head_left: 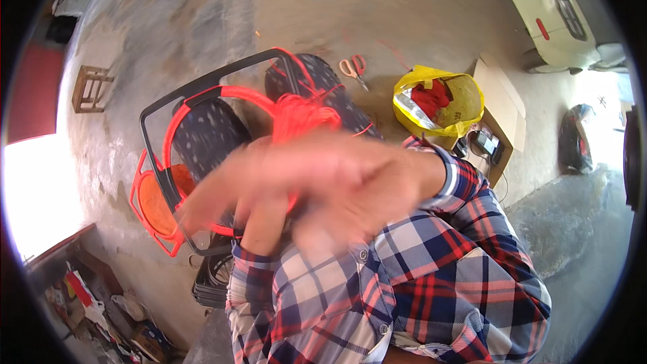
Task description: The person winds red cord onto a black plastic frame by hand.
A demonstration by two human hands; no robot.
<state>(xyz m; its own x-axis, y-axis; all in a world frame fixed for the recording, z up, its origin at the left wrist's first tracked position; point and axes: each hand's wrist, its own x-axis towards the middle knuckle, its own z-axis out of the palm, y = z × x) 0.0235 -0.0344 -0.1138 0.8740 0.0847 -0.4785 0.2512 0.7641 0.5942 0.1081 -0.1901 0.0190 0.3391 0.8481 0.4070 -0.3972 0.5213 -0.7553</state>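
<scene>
My right hand (303, 182) sweeps across the middle of the view, blurred by motion, with its fingers stretched toward the left and nothing visibly in them. My left hand (261, 226) is mostly hidden behind it; only the wrist above the plaid cuff shows. Just above both hands sits a bundle of orange cord (300, 116). The cord is wound over a black chair frame (202, 84) with dark speckled seat pads (205, 136). Whether the left hand holds the cord is hidden.
Orange-handled scissors (354, 69) lie on the concrete floor behind the chair. A yellow bag (441, 104) with red material sits beside a cardboard box (502, 104). An orange chair frame (153, 205) lies at the left. A white car (549, 10) stands at the back right.
</scene>
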